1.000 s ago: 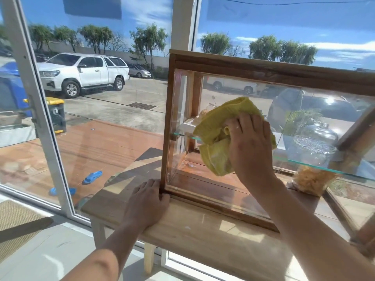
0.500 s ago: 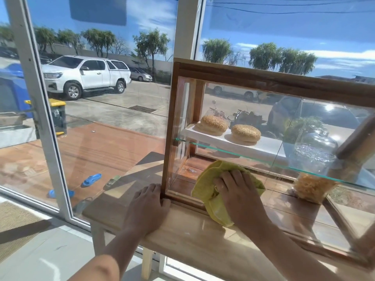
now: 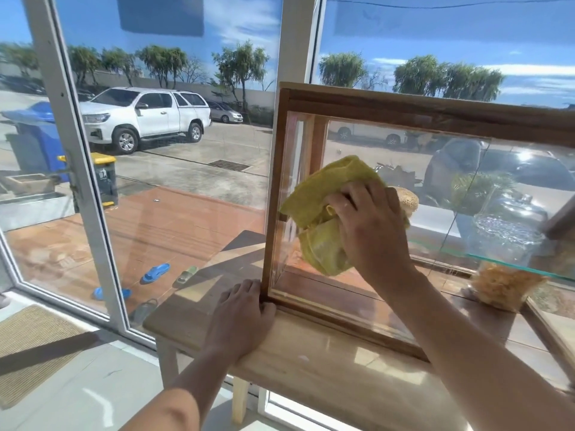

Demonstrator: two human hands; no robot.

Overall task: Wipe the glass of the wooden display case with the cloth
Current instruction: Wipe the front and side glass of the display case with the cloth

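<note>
Yellow cloth point(image 3: 326, 213), bunched, now pressed against the front glass point(image 3: 466, 194) of the wooden display case point(image 3: 435, 115) at about mid-height near the pane's left edge; half a second ago it sat low on the pane by the bottom rail, and a second ago at mid-height again, so the cloth is travelling up and down over the left portion of the glass. Judgement: wiping is under way, with the left part of the pane covered by repeated strokes and the right part, toward the glass jar point(image 3: 507, 231), apparently not yet reached. Right hand point(image 3: 370, 231): fingers spread and slightly bent over the cloth, pushing it flat to the pane; the cloth lies between palm and glass and spills out above and to the left of the fingers. Whether any fold is pinched under the palm cannot be told. Left hand point(image 3: 239, 315): flat on the wooden table point(image 3: 311, 362), fingertips touching the case's lower left corner, bracing it, placed as in the earlier views. Behind the glass: a seeded bun point(image 3: 407, 202) on the upper shelf, partly hidden by the right hand; the jar stands further right. Case stands on the table beside a large window point(image 3: 171, 150).
</note>
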